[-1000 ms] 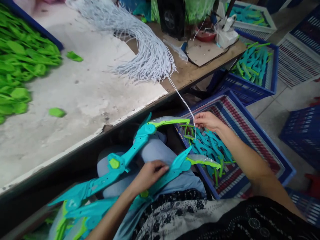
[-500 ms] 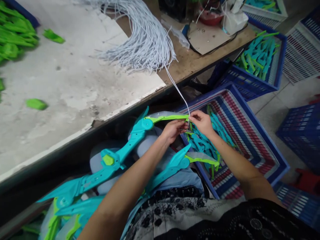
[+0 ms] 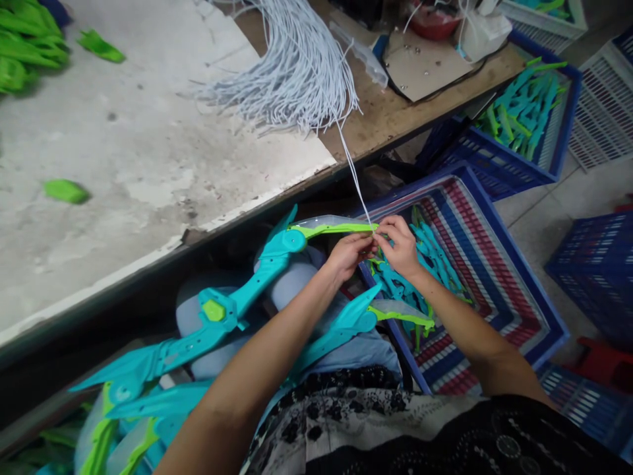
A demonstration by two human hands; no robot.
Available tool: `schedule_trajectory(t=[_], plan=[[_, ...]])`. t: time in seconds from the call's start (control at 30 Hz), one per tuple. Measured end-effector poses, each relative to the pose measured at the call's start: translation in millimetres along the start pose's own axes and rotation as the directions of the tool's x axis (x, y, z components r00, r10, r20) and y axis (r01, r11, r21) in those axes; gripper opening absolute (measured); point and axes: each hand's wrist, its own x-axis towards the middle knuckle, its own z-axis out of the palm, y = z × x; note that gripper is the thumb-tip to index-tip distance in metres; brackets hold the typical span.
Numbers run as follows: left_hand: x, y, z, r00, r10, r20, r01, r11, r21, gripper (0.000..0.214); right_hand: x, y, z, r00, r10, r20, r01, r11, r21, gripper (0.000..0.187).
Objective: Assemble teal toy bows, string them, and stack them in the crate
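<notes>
The turquoise plastic bow with lime-green ends [image 3: 270,262] is resting just beside the white-topped table [image 3: 148,198]. The right hand [image 3: 403,247] is pinching thin white cord [image 3: 355,173] at one end; I can't tell what the left hand [image 3: 347,255], half-hidden there, is gripping.

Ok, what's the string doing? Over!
Left grip, right grip: together at end of green strip. White strands: at fingers, running to bundle. In the way: fingers hide strand ends.
</notes>
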Motion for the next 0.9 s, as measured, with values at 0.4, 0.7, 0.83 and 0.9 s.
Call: schedule_trajectory(t=[0.4,0.7,0.83,0.9], plan=[[13,-4,-4.5,0.99,0.1,0.096,-0.108,0.99,0.089,0.019,5,17,4,0.907,0.406,0.107,-0.413,0.816,0.404,0.022],[-39,17,-17.4,0.955,0.27,-0.12,-0.078,0.622,0.779,0.019,7,17,15,0.905,0.425,0.0,-0.409,0.871,0.271,0.02],[-133,53,-72.5,0.883,0.448,-0.139,0.065,0.178,0.982,0.013,8,26,18,0.902,0.431,0.006,-0.418,0.871,0.259,0.018],[-184,69,-109.7,0.812,0.511,-0.282,0.299,0.051,0.953,0.015,10,29,18,0.906,0.423,0.001,-0.409,0.875,0.26,0.017]])
